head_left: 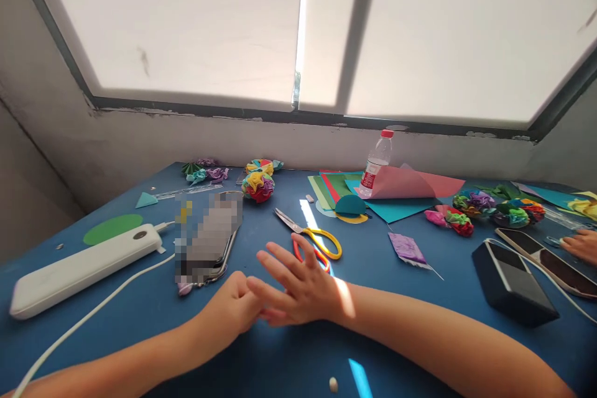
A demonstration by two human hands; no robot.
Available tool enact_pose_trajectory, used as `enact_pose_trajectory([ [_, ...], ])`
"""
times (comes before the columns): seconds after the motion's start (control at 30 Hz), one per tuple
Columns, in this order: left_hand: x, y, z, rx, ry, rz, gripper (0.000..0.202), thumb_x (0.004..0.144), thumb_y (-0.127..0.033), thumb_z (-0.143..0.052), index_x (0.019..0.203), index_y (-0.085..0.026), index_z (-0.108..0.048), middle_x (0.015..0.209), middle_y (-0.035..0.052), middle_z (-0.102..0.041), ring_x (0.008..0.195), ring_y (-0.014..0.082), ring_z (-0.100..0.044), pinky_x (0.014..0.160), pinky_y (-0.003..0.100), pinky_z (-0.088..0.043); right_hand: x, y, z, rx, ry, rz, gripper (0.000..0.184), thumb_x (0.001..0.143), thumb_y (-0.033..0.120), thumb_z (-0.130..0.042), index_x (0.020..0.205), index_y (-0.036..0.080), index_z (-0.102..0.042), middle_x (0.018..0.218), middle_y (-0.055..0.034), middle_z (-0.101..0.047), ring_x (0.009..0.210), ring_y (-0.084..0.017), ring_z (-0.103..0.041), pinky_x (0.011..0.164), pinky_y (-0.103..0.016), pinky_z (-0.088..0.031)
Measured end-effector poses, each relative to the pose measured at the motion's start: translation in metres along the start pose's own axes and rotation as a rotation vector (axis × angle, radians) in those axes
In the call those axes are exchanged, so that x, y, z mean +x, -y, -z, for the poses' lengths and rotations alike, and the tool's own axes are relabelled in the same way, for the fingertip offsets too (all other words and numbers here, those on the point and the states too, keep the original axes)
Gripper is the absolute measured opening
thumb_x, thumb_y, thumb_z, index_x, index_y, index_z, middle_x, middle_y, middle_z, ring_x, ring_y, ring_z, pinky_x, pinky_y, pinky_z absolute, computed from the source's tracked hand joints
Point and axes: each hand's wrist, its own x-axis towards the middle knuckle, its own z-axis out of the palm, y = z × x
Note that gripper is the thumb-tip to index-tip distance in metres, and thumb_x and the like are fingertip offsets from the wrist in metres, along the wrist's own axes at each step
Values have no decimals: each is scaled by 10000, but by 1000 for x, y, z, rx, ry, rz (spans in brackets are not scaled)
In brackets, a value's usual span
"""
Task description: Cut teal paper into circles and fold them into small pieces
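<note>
Your view cut off the smooth blue counter (261, 367). Your right hand (301, 289), its fingers apart, overlapped your left hand (236, 306), whose fingers were curled together; whether they gripped anything, I could not tell. Metal-bladed scissors (305, 231) lay just beyond, their red loop partly hidden.

Blue tabletop (261, 367) under scissors (305, 231), white power bank (84, 270), green oval (113, 230)

We see our left hand (240, 303) curled against our right hand (301, 286), which is spread wide. Just beyond them, scissors (301, 231) lie on the blue table (261, 367). A white power bank (86, 272) lies to our left; a red-capped bottle (377, 165) stands farther back among coloured paper (401, 208).
</note>
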Motion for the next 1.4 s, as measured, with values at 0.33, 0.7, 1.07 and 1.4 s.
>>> enact_pose_trajectory([
  [0.33,31,-76,68,-79,-566,-300,361,758,-393,-440,508,-208,-257,494,-42,-335,459,88,-385,487,226,-375,-64,-81,26,-315,443,-486,350,879,249,-473,1207,146,-538,1199,-153,-587,1158,-271,-489,1020,-501,-225],
  [0.7,74,-76,172,501,-881,-339,620,835,-444,-442,1348,-112,-342,1510,177,-214,1411,287,-116,1137,464,-55,-110,-116,20,-250,763,-702,340,921,343,-390,1070,161,-635,1111,-109,-672,1023,-243,-603,847,-387,-375],
  [1.07,17,-30,73,1809,-340,-1328,157,838,-111,-514,935,-125,-637,1122,127,-650,1103,259,-564,959,464,-387,-106,-123,29,-422,667,-545,326,871,58,-393,742,122,-686,725,-116,-707,756,-226,-645,879,-381,-332],
  [1.4,-1,-13,25,1652,-104,-1478,120,826,-160,-563,892,-123,-657,965,85,-683,960,220,-605,888,402,-460,-65,-93,41,-402,425,-342,185,908,153,-489,856,135,-666,827,-73,-727,809,-192,-659,892,-359,-383],
])
